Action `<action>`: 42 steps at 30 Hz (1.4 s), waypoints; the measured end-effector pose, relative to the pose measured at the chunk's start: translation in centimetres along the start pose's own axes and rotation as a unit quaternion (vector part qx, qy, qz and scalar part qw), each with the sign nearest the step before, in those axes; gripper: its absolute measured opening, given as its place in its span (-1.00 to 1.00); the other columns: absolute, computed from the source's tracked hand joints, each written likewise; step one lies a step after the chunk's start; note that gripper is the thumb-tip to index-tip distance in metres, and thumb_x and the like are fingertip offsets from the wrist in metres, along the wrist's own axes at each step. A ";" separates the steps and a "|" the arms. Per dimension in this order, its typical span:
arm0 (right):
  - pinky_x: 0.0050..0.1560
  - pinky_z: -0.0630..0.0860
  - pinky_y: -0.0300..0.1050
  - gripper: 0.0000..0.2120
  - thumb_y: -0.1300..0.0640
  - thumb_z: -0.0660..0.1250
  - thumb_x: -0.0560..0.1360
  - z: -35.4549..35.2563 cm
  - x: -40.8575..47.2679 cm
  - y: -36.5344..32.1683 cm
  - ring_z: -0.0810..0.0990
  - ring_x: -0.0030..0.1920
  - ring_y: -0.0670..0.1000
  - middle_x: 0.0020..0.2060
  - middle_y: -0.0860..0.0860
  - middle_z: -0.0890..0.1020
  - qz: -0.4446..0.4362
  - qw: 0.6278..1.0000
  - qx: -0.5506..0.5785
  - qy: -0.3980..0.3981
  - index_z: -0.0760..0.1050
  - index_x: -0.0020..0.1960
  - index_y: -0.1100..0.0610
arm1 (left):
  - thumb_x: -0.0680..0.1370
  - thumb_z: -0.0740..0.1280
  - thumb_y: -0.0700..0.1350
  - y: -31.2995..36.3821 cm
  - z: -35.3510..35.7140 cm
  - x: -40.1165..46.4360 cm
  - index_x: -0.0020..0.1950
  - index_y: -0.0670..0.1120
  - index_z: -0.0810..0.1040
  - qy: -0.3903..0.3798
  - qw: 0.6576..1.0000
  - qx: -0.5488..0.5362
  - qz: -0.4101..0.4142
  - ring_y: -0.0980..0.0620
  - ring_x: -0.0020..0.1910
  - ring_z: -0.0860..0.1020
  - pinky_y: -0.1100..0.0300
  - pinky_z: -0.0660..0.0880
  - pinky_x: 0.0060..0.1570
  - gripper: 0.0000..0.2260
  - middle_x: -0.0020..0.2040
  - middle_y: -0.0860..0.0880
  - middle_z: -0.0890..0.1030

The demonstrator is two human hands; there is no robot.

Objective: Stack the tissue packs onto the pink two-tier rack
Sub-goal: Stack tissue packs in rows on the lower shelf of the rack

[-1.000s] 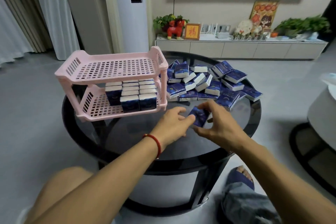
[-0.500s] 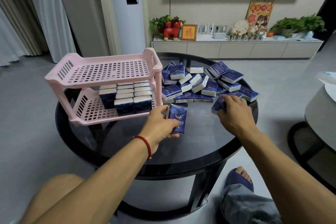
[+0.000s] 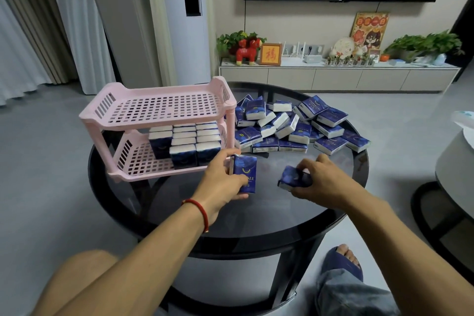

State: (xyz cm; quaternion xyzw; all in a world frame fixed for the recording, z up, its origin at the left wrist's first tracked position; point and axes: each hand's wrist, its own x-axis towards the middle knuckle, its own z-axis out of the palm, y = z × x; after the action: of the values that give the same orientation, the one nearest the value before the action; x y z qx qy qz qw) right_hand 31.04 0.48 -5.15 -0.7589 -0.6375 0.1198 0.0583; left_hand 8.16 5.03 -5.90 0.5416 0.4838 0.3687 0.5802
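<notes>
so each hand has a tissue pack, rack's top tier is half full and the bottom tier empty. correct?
Tiers are swapped. In the head view the pink rack's top tier is bare and the packs stand on its bottom tier. The rest holds: the left hand grips one upright tissue pack and the right hand grips another pack.

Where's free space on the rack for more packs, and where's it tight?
The pink two-tier rack's top tier is bare. On the lower tier, only the left strip beside the stacked blue tissue packs is open. The black round glass table is bare nearest the person; crowded at the loose pack pile.
</notes>
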 end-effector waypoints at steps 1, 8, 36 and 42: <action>0.09 0.59 0.01 -0.44 -0.21 0.49 0.43 -0.1 -0.1 -0.1 0.54 -0.01 0.02 0.13 0.03 0.44 0.000 1.000 0.024 0.014 0.40 0.29 -0.01 | 0.50 0.35 -0.44 0.1 -0.1 -0.1 0.38 0.08 0.45 -0.002 1.000 -0.001 -0.005 -0.09 0.09 0.67 0.01 0.71 -0.15 -0.43 0.23 -0.11 0.58; -0.33 0.48 -0.30 -0.42 -0.22 0.59 0.31 1.0 -2.0 -5.3 0.59 -0.25 -0.15 -0.20 -0.10 0.61 -0.074 0.967 0.234 0.071 0.35 0.04 0.07 | 0.36 0.59 -0.07 -0.1 0.0 -0.7 0.25 0.06 0.50 -0.035 0.998 -0.056 0.012 -0.15 0.11 0.70 -0.25 0.65 0.03 -0.48 0.20 -0.10 0.66; -0.13 0.68 -0.02 -0.60 -0.09 0.44 0.53 2.8 -0.2 -10.9 0.73 -0.17 -0.02 0.08 -0.11 0.65 -0.236 0.887 0.395 0.043 0.51 0.32 -0.01 | 0.45 0.55 -0.21 0.6 -9.8 -3.5 0.16 0.11 0.51 0.044 0.928 0.296 0.224 0.24 0.13 0.59 0.10 0.59 0.18 -0.60 0.11 0.16 0.62; -0.14 0.67 0.06 -0.91 -0.01 0.34 0.61 3.1 2.3 -11.7 0.69 -0.22 -0.06 -0.14 -0.07 0.67 -0.140 0.887 0.414 0.149 0.50 0.04 0.00 | 0.44 0.53 -0.32 1.1 -14.5 -4.3 0.18 0.04 0.49 0.172 0.898 0.327 0.239 0.10 0.14 0.57 0.46 0.51 0.04 -0.56 0.22 0.08 0.56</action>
State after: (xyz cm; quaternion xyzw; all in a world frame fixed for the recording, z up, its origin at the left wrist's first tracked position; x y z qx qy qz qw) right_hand 19.44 4.70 -5.53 -0.5777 -0.6135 0.2487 0.4775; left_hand -6.75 5.02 -3.28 0.7283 0.5256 0.4044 0.1726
